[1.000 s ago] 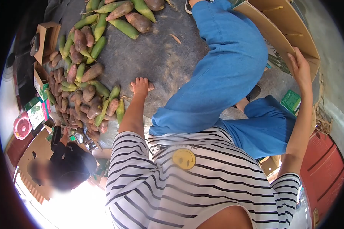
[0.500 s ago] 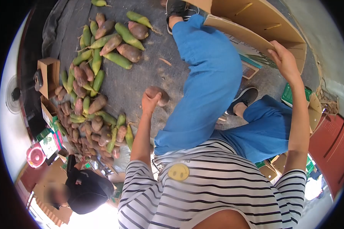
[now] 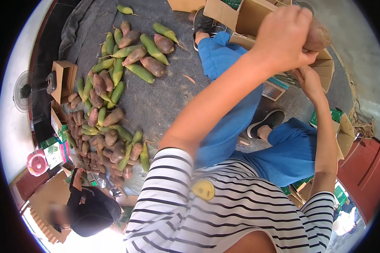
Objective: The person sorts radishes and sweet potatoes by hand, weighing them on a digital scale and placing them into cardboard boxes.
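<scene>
My left hand (image 3: 285, 40) is closed round a brownish-red radish (image 3: 317, 37), held above the open cardboard box (image 3: 249, 19) at the upper right. Just below it, my right hand (image 3: 311, 82) has its fingers bent on the near edge of that box. My left hand partly covers the box edge and the right fingertips. A large heap of green radishes (image 3: 154, 48) and reddish-brown radishes (image 3: 153, 66) lies on the dark ground sheet (image 3: 173, 90) to the left.
My blue-trousered legs and dark shoes (image 3: 268, 122) are between the heap and the boxes. A small carton (image 3: 63, 82) stands at the left. Another person in black (image 3: 93, 211) is at the lower left, near a pink fan (image 3: 37, 163). A green box (image 3: 335, 114) is at the right.
My left hand has carried the radish from over the ground sheet up and right to the cardboard box. My right hand has shifted slightly down along the box edge.
</scene>
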The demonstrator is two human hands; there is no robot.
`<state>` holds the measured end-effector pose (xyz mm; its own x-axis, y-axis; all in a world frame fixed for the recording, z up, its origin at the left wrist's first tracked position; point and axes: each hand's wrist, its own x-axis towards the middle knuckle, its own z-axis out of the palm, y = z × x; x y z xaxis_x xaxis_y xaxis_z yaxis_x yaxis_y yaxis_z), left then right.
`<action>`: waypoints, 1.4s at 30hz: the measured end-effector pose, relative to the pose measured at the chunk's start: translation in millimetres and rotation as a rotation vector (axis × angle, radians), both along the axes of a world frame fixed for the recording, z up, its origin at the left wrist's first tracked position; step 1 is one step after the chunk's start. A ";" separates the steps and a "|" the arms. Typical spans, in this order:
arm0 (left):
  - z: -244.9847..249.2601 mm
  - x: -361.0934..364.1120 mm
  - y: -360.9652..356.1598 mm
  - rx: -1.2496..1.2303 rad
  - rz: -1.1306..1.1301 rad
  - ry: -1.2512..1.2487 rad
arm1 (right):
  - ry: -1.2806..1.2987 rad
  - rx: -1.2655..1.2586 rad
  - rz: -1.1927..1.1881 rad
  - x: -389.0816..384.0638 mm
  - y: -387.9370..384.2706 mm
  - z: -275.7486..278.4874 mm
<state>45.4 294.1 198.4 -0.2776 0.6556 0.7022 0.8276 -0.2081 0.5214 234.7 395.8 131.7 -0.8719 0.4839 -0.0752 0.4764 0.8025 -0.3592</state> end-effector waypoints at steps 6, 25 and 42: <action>-35.6 14.0 23.7 -0.438 0.043 0.128 | 0.060 -0.017 0.028 -0.1 0.3 -2.0; -399.2 -172.7 -341.9 -0.641 1.303 -1.185 | -0.017 -0.039 -0.030 -11.6 -3.4 4.5; -419.2 -242.9 -326.5 -0.120 1.174 -1.796 | -0.074 -0.064 -0.111 -21.3 -7.9 7.2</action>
<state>-197.5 -32.3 -220.8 -0.6268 -0.2600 -0.7345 -0.7577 -0.0166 0.6524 213.4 387.9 138.9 -0.8040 0.5694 -0.1712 0.5882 0.7197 -0.3688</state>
